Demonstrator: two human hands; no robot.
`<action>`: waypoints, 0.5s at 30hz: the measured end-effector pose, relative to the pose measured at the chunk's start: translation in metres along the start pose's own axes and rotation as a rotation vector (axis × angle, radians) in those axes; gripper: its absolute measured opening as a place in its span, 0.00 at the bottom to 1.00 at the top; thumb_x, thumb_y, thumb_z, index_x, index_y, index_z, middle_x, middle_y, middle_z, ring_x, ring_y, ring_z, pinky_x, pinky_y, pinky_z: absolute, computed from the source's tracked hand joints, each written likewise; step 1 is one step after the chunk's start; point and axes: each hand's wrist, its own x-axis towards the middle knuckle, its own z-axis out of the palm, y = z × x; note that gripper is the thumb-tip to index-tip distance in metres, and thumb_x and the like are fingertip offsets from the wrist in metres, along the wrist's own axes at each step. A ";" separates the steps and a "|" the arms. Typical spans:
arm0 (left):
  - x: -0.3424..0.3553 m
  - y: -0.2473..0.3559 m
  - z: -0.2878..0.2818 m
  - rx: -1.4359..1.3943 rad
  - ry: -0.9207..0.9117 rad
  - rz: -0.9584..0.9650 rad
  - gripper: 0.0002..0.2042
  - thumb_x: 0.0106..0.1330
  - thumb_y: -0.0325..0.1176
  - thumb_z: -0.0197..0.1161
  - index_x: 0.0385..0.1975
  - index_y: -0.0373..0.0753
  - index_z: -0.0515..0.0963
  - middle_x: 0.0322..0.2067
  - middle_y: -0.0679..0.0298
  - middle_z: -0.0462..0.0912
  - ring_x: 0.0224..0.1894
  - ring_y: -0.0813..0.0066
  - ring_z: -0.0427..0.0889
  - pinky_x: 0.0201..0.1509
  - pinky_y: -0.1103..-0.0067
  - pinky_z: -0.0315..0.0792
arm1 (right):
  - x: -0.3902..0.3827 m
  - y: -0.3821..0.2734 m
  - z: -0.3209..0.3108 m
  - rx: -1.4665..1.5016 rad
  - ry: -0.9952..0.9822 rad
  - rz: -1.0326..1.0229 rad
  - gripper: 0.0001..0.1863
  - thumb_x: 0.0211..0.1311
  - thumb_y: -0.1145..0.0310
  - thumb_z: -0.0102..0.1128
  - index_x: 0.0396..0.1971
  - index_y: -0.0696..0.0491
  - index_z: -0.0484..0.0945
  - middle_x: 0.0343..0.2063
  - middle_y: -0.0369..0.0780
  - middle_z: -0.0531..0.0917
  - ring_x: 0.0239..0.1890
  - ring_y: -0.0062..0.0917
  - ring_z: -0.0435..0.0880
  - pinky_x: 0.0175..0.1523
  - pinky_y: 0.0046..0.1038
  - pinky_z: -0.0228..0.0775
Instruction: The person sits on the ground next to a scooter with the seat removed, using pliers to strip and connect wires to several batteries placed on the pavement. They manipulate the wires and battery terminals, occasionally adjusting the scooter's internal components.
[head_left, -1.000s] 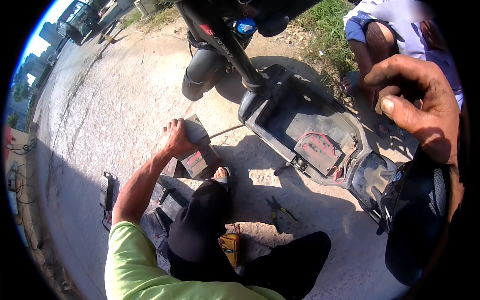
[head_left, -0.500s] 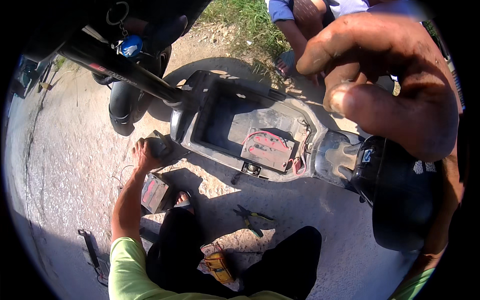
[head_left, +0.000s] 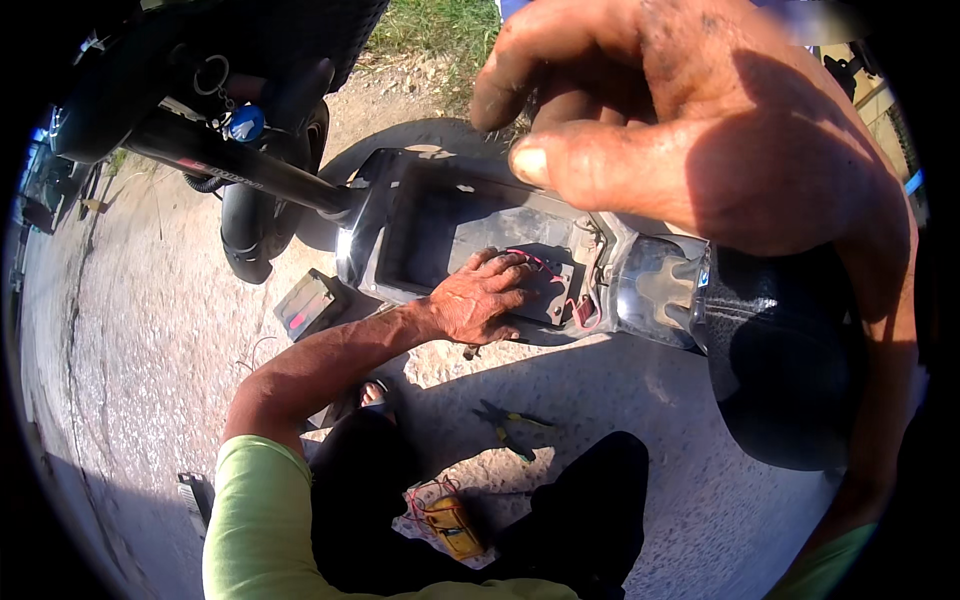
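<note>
Left hand (head_left: 475,297) has moved from the grey block (head_left: 314,303) to the dark block (head_left: 550,301) inside the open scooter compartment (head_left: 415,225), fingers slightly spread. Raised, the right hand (head_left: 690,130) curls; I cannot tell whether its fingers pinch anything.

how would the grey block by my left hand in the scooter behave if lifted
The grey block looks boxy and hard-edged, so it is probably stiff and unlikely to roll. Its battery-like shape suggests it may be heavy for its size. The red wire curves loosely by it, so that part would likely flop.
</note>
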 end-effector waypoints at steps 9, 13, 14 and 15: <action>-0.004 -0.028 0.040 0.042 0.008 0.009 0.39 0.61 0.66 0.54 0.68 0.47 0.62 0.67 0.56 0.60 0.71 0.55 0.56 0.70 0.50 0.49 | 0.010 0.004 0.010 0.029 -0.036 -0.047 0.17 0.57 0.69 0.61 0.44 0.64 0.79 0.22 0.40 0.79 0.24 0.20 0.77 0.31 0.26 0.69; 0.030 -0.028 0.047 0.064 0.029 0.055 0.38 0.61 0.66 0.54 0.68 0.53 0.62 0.68 0.58 0.59 0.71 0.56 0.55 0.71 0.49 0.47 | 0.007 -0.005 0.001 -0.025 -0.059 0.028 0.17 0.57 0.69 0.61 0.43 0.64 0.79 0.22 0.40 0.79 0.25 0.21 0.77 0.32 0.26 0.69; 0.027 -0.029 0.047 0.082 0.035 0.052 0.37 0.61 0.66 0.54 0.68 0.54 0.62 0.68 0.58 0.58 0.71 0.56 0.55 0.71 0.49 0.47 | 0.010 -0.005 0.003 -0.027 -0.066 0.024 0.17 0.57 0.69 0.61 0.43 0.64 0.79 0.23 0.40 0.79 0.25 0.21 0.77 0.32 0.26 0.69; 0.027 -0.030 0.047 0.098 0.042 0.054 0.37 0.61 0.66 0.54 0.68 0.55 0.62 0.69 0.59 0.58 0.71 0.56 0.55 0.71 0.49 0.47 | 0.014 -0.004 0.002 -0.028 -0.072 0.023 0.17 0.57 0.69 0.61 0.43 0.64 0.79 0.23 0.40 0.79 0.25 0.21 0.78 0.32 0.26 0.70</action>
